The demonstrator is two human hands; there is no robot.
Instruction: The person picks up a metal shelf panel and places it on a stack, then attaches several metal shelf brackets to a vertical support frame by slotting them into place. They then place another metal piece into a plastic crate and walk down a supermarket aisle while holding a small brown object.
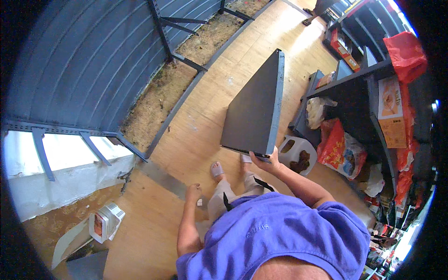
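Observation:
My right hand (pixel 266 162) grips the near end of a long dark grey metal shelf panel (pixel 252 102). The panel is tilted and stretches away from me over the floor, with its flanged edge on the right. Beside my left leg, my left hand (pixel 193 191) hangs low with its fingers curled. Whether it holds anything is hidden; a small whitish spot shows just below it.
A bare shelving frame (pixel 161 35) with brackets stands on the left, debris along its base. Loaded shelves (pixel 350 79) line the right, with a red bag (pixel 333 144) and a white plastic container (pixel 297 154) low down. White tubs (pixel 106 223) sit lower left. Another person's legs (pixel 317 11) show far off.

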